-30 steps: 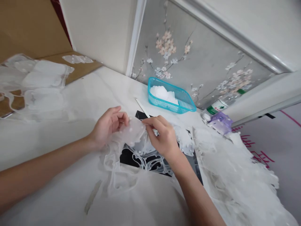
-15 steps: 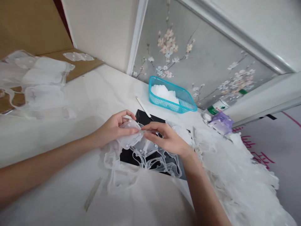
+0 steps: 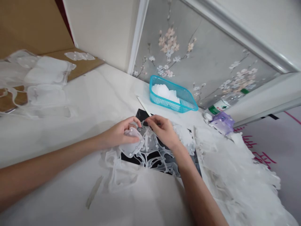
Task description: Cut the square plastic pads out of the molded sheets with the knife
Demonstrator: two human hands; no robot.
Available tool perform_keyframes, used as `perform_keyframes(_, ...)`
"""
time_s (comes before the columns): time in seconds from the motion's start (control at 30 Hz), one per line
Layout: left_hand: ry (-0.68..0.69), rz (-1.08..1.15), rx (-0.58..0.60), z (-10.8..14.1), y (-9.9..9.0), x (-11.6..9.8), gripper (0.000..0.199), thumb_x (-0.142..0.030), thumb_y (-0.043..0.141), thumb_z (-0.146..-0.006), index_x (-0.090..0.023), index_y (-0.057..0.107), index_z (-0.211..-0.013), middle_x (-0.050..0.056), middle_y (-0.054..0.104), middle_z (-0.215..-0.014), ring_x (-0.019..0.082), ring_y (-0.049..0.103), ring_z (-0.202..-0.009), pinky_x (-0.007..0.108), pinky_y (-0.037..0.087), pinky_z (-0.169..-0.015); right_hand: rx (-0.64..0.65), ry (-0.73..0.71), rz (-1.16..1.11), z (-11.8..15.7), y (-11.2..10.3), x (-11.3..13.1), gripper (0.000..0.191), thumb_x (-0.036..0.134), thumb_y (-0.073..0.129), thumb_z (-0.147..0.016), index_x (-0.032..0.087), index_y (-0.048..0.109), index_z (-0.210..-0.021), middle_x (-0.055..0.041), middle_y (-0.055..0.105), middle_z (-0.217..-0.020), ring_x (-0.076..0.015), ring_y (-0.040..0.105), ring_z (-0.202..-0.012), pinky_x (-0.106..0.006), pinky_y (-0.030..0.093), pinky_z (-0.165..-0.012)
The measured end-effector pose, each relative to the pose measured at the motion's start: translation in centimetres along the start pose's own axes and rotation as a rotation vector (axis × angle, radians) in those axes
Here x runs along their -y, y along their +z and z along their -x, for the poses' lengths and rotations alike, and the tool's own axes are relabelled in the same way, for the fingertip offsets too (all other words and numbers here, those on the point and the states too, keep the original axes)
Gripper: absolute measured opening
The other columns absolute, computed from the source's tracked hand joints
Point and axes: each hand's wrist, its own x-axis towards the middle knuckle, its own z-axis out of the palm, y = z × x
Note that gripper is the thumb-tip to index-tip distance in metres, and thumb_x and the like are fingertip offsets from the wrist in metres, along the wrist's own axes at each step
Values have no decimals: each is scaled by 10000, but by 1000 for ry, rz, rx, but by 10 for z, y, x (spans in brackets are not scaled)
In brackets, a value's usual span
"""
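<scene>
My left hand [image 3: 122, 133] is closed on a translucent white molded piece [image 3: 131, 145] with small round knobs along its rim, thumb on top. Beside it, my right hand [image 3: 163, 130] has its thumb and forefinger pinched together above a clear, soft-looking web of looped strips [image 3: 150, 142]. What lies between those fingertips is too small to make out. Under both hands is a black board [image 3: 141, 115], partly covered by the web. Further white molded pieces [image 3: 184, 136] rest on the board, right of my right hand.
A slim white tool [image 3: 144, 106] lies behind the board, near a blue basket [image 3: 174, 106] of white pieces. Translucent scraps [image 3: 235, 172] heap on the right, below a bottle [image 3: 218, 106] and purple packet [image 3: 223, 121]. Clear molded sheets [image 3: 47, 72] lie left on cardboard [image 3: 89, 67].
My right hand has moved up and away from the molded piece, opening a gap between my hands. My left hand still holds the piece, now slightly lower.
</scene>
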Motion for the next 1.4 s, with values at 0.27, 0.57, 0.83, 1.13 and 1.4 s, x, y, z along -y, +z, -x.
perform_keyframes(0.27,1,-126,69,0,-6,0,267,-333,608,-775,-221,468,-972,-103,421,-499,45,335,-395,147,226,-391,-70,141,294,-65,21,-23,173,223,526,-797,113,636,-873,-162,611,-996,-246,588,-891,-359,429,-772)
perform_keyframes(0.57,26,-171,51,0,-8,-1,224,-308,619,-782,-191,515,-942,-113,293,-474,44,246,-413,158,190,-403,273,115,325,-84,14,-10,70,138,618,-717,149,612,-786,-63,645,-727,-160,573,-673,-275,435,-639)
perform_keyframes(0.83,120,-141,42,-1,-9,3,115,-256,583,-794,-145,614,-796,-2,603,-735,80,498,-634,193,363,-585,177,83,114,-73,4,5,515,65,473,-770,197,391,-1262,0,589,-782,-52,454,-415,-204,393,-409)
perform_keyframes(1.13,72,-139,37,1,-2,3,231,-285,724,-675,-148,578,-790,-22,549,-741,85,497,-644,201,392,-580,-240,77,-804,23,-16,18,294,453,559,-800,228,518,-984,-24,636,-967,-81,556,-572,-223,482,-508)
perform_keyframes(1.4,-22,-20,-10,4,3,1,401,-294,729,-687,-224,419,-933,-85,523,-628,79,512,-498,181,434,-459,-469,189,-934,53,-2,26,399,560,334,-897,220,525,-982,56,553,-533,-68,410,-363,-196,352,-360)
